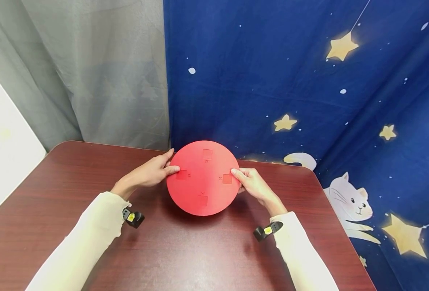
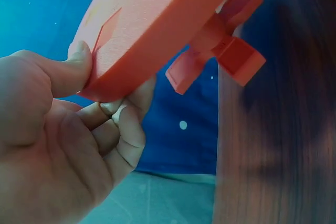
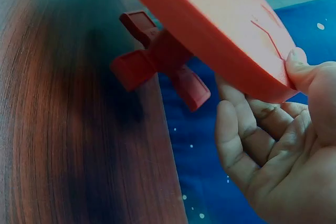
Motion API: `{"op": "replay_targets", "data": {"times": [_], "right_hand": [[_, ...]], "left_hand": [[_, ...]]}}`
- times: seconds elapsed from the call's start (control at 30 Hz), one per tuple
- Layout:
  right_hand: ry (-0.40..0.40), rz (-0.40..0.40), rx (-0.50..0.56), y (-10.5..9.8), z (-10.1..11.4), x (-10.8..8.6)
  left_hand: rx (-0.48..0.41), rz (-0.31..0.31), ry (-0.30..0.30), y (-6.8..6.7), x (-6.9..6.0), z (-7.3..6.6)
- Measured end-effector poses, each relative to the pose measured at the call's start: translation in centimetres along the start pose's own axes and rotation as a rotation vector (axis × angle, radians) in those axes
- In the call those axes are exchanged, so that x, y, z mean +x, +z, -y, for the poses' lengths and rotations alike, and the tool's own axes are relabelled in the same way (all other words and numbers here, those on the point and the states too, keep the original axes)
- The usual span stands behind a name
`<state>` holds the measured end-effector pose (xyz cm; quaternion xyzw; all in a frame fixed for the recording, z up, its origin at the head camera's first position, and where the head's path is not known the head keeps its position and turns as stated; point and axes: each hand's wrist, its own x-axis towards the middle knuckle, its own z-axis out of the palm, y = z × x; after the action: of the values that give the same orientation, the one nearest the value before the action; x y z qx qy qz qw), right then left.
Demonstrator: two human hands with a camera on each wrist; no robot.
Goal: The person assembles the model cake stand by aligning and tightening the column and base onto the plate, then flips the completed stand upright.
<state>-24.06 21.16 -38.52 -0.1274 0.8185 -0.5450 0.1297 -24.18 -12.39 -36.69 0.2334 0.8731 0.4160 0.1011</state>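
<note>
A red round-topped stand [image 1: 204, 178] is between my two hands, over the far middle of the table. Its flat disc has several shallow square recesses with small numbers beside them. Beneath the disc, the wrist views show a short stem with splayed feet [image 2: 240, 62], which appear raised off the tabletop. My left hand [image 1: 150, 171] grips the left rim, thumb on top and fingers underneath. On the opposite rim, my right hand [image 1: 257, 186] pinches the disc the same way, its thumb beside a recess. The head view hides the stem and feet.
The dark reddish wooden table [image 1: 185, 254] extends around the stand. Behind its far edge hang a grey curtain [image 1: 120, 72] and a blue curtain [image 1: 243, 81] printed with stars and a white cat. Small black cameras [image 1: 133, 218] are worn on both wrists.
</note>
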Motion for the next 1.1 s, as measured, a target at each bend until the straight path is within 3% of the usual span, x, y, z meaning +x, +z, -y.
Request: {"op": "replay_targets", "data": {"times": [0.23,0.67,1.1], "right_hand": [[0.078,0.004,0.035,-0.1,-0.4,0.3],[0.198,-0.010,0.104,0.0,-0.6,0.4],[0.287,-0.033,0.153,0.5,-1.3,0.5]], "left_hand": [[-0.010,-0.012,0.015,0.4,0.2,0.3],[-0.136,-0.024,-0.123,1.4,0.7,0.6],[-0.192,-0.017,-0.140,2.4,0.9,1.1]]}}
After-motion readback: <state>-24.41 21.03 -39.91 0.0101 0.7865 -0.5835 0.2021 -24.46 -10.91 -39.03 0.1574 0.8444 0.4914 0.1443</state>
